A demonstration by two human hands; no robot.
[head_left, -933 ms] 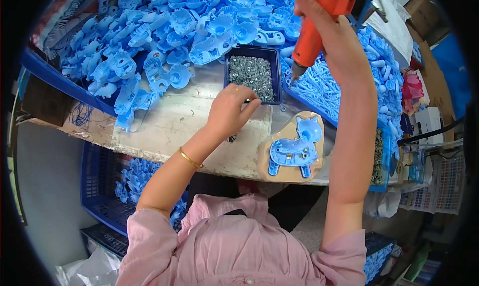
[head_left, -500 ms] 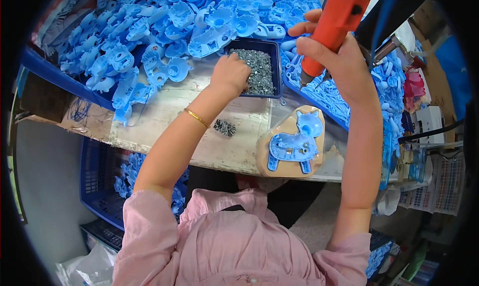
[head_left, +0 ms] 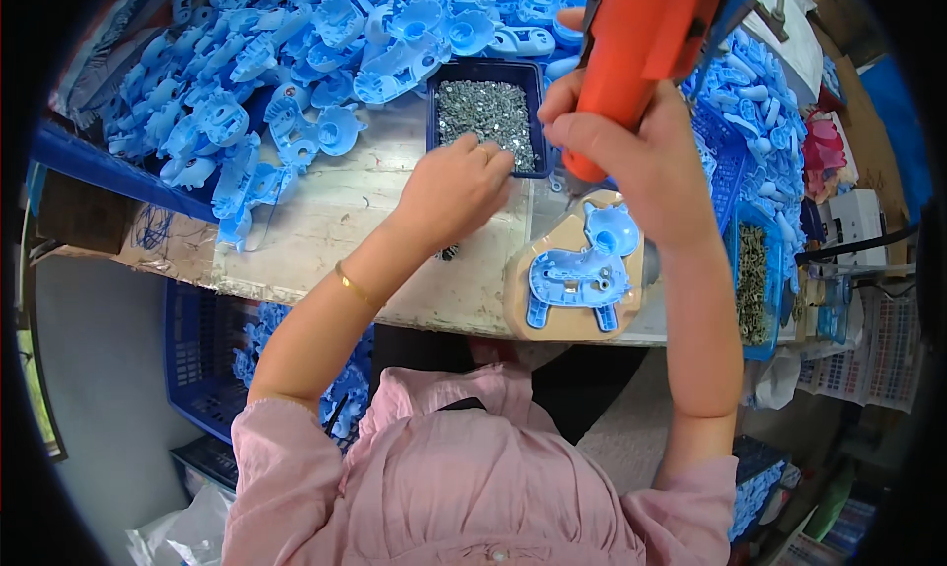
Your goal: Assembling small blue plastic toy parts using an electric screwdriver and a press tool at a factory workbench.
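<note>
In my right hand (head_left: 641, 166) is an orange-red power screwdriver (head_left: 646, 48), its bit pointing down just above a tan holding block (head_left: 570, 321). A light-blue animal-shaped plastic half shell (head_left: 562, 270) lies hollow side up in the block. My left hand (head_left: 459, 191), fingers curled together, hovers at the near edge of a dark blue tray (head_left: 431, 107) of small silvery screws (head_left: 483, 102). Whatever its fingertips pinch is hidden. Partly behind that wrist, a small heap of dark screws (head_left: 448, 253) rests on the table.
A large pile of blue plastic shells (head_left: 237, 63) covers the table's far left. More blue parts (head_left: 755, 92) are heaped at the right, behind a clear blue bin (head_left: 760, 349) of brass-coloured pieces. Below the table's left edge stands a blue basket (head_left: 192, 398) of parts.
My left hand has drawn back from the screws toward the tray's near edge. The screwdriver in my right hand has come down and left, its bit now close above the half shell.
</note>
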